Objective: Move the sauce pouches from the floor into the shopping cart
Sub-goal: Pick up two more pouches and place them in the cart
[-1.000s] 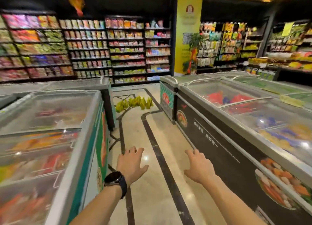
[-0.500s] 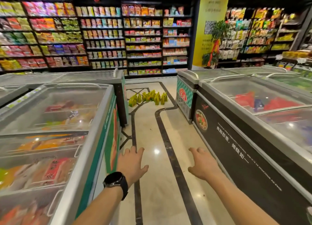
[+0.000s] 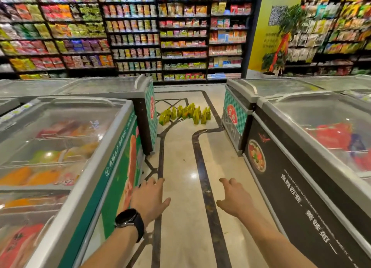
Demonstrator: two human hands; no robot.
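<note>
Sauce pouches (image 3: 185, 113) stand on the floor (image 3: 180, 187), well beyond both spread, empty hands (image 3: 192, 199).

Pouches (image 3: 185, 114), far centre: yellow-green with small orange marks. Floor (image 3: 180, 187): glossy beige with dark brown inlaid lines. Left freezer (image 3: 118, 177): grey rim, green side panel with white lettering and an orange-red picture. Far left freezer end (image 3: 152, 115): green and white diamond pattern with a red oval badge. Right freezer (image 3: 301, 197): black side panel with white lettering and a round food picture. Watch (image 3: 129, 222), left wrist: black. Banner (image 3: 267, 28), far right: yellow. Shelves (image 3: 160, 36), far: black frames, multicoloured packets.
</note>
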